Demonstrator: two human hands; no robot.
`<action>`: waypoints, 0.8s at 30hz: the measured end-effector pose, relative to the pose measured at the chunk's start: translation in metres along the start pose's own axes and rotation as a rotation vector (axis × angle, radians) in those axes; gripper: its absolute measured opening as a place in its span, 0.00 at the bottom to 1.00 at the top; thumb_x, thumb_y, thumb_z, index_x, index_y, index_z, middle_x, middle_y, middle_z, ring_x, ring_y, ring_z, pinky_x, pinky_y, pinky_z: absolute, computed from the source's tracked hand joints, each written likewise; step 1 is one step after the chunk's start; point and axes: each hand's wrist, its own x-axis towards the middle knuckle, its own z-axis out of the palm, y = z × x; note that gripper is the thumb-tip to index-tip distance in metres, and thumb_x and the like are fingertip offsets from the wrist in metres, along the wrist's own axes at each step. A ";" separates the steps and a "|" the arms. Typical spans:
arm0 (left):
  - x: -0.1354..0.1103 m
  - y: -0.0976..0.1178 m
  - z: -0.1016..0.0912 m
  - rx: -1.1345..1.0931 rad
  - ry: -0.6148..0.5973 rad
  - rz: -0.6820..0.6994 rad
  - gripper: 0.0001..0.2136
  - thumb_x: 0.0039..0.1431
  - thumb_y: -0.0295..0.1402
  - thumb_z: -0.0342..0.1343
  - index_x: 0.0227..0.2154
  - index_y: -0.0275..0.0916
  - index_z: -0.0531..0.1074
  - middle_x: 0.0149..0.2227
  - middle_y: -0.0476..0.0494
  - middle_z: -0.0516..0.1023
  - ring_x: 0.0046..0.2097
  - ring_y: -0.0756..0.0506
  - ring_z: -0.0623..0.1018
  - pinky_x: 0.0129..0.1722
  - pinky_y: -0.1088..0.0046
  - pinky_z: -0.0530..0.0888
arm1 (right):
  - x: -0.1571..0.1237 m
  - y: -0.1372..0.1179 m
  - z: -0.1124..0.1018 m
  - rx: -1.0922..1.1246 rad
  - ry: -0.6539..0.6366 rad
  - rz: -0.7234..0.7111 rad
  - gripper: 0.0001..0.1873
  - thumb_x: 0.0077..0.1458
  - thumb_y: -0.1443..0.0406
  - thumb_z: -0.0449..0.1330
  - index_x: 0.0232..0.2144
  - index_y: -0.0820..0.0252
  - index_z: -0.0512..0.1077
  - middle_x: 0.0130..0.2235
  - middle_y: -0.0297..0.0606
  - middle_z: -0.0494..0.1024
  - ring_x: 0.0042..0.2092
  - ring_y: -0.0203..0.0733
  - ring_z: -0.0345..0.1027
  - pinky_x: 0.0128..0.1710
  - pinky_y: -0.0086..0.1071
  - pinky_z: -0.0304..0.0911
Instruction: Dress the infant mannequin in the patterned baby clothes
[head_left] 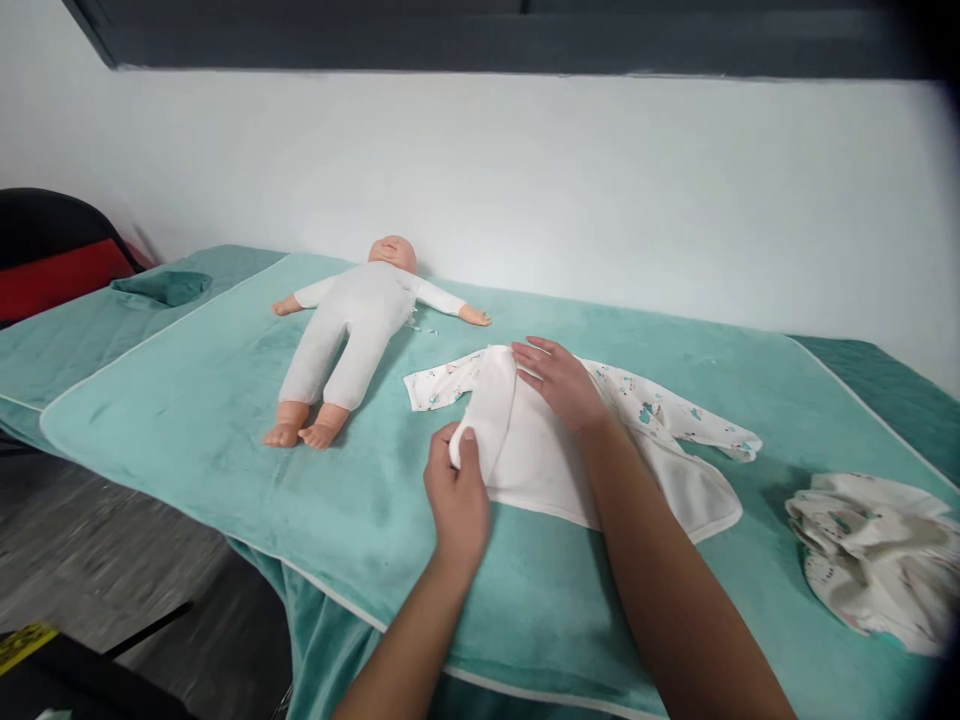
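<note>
A small white baby shirt (540, 452) lies spread on the green cover, its plain inner side showing and its patterned sleeves stretched out to both sides. My left hand (457, 490) pinches the edge of the shirt's left front panel between thumb and fingers. Flat near the collar rests my right hand (562, 385), fingers stretched out on the cloth. Beyond them, to the left, a baby doll (360, 305) in a white body lies on its back with arms spread and bare feet towards me.
A crumpled bundle of patterned white cloth (877, 560) sits at the right. The green cover (187, 430) drapes over the table's front edge. A black and red chair (64, 260) stands at far left, a white wall (525, 180) behind. A dark object with a yellow label (75, 670) is at lower left.
</note>
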 end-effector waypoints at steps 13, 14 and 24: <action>0.019 -0.021 -0.027 0.357 0.142 0.301 0.15 0.63 0.27 0.48 0.52 0.40 0.67 0.56 0.36 0.67 0.59 0.41 0.68 0.61 0.57 0.66 | 0.005 0.020 0.005 -0.660 0.067 -0.117 0.17 0.57 0.60 0.55 0.48 0.56 0.72 0.55 0.39 0.76 0.57 0.42 0.68 0.61 0.41 0.60; 0.016 -0.020 -0.026 0.422 0.086 0.401 0.14 0.63 0.26 0.48 0.50 0.40 0.68 0.56 0.37 0.68 0.62 0.40 0.66 0.64 0.52 0.61 | 0.004 0.022 0.006 -0.735 0.086 -0.123 0.17 0.57 0.61 0.54 0.48 0.56 0.72 0.55 0.39 0.76 0.58 0.43 0.68 0.61 0.42 0.59; 0.007 -0.023 -0.014 0.638 -0.293 0.730 0.14 0.61 0.22 0.48 0.45 0.38 0.73 0.47 0.41 0.79 0.53 0.40 0.75 0.53 0.59 0.70 | -0.075 0.003 -0.008 -1.296 0.225 -0.392 0.24 0.57 0.73 0.47 0.54 0.62 0.70 0.57 0.45 0.73 0.61 0.48 0.61 0.64 0.45 0.53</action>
